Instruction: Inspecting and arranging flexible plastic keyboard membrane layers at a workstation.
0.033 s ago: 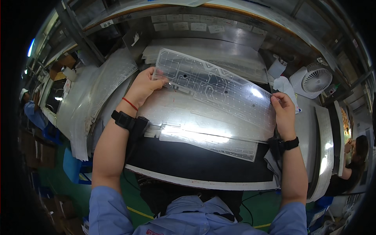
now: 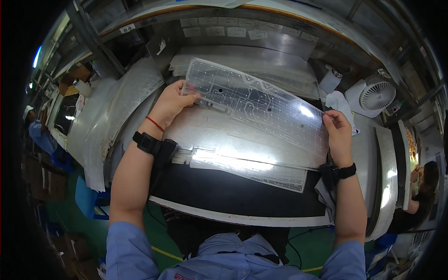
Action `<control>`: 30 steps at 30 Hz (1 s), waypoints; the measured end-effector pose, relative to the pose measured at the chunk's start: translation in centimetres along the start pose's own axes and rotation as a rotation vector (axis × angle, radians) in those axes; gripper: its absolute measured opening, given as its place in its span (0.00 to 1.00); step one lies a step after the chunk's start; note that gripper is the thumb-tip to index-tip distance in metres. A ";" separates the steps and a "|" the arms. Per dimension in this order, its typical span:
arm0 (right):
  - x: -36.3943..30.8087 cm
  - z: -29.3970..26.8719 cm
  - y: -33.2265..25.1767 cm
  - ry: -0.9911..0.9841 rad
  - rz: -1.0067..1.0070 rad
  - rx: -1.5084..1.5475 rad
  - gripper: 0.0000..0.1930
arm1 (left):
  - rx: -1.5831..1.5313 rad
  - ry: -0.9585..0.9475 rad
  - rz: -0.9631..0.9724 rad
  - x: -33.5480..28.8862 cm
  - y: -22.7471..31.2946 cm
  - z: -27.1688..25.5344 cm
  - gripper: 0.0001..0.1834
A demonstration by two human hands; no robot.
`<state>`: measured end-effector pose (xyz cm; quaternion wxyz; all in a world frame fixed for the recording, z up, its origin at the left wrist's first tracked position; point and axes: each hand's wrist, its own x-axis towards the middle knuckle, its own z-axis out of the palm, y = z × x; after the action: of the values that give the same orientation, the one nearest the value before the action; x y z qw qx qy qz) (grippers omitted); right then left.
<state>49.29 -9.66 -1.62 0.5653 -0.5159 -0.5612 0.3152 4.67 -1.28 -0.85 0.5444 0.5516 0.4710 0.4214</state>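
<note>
Your white-edged bench (image 2: pixel 242 218) stands before a metal panel (image 2: pixel 289 43) lined with paper labels (image 2: pixel 236 31), beneath a brown-edged shelf (image 2: pixel 298 16). A metal post (image 2: pixel 95 44) rises to your left. Below you, a yellow line (image 2: pixel 166 253) crosses the green floor (image 2: pixel 74 205); a blue stool (image 2: pixel 85 196) stands left, and a bluish-white light (image 2: pixel 37 57) glows far left.

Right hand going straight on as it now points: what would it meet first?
Most likely the clear patterned sheet, whose end the right hand itself pinches; depth beyond that is unclear.

Factory workshop: sheet stacks (image 2: pixel 114 112), co-workers (image 2: pixel 42 134)
</note>
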 end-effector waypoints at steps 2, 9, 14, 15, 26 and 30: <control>0.0 0.1 -0.1 -0.003 0.002 0.001 0.07 | 0.001 -0.007 0.005 0.1 -0.1 -0.2 0.12; 0.1 0.1 -0.1 -0.009 -0.006 -0.011 0.07 | 0.002 0.010 -0.010 0.4 -0.6 -0.4 0.11; 0.1 -0.1 0.1 -0.012 0.006 -0.005 0.08 | 0.001 0.008 -0.012 0.4 -0.5 -0.4 0.10; 0.1 -0.1 0.2 -0.010 0.007 0.001 0.08 | -0.004 0.006 -0.011 0.4 -0.6 -0.5 0.10; 0.1 -0.1 0.0 -0.007 -0.001 -0.012 0.07 | -0.079 0.007 -0.055 0.3 0.0 -0.3 0.09; 0.1 -0.1 0.1 -0.005 -0.011 -0.013 0.07 | 0.068 0.037 -0.018 0.1 0.2 0.7 0.10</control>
<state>49.42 -9.57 -1.68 0.5622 -0.5159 -0.5675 0.3095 5.39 -1.34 -0.73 0.5204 0.5576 0.4997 0.4105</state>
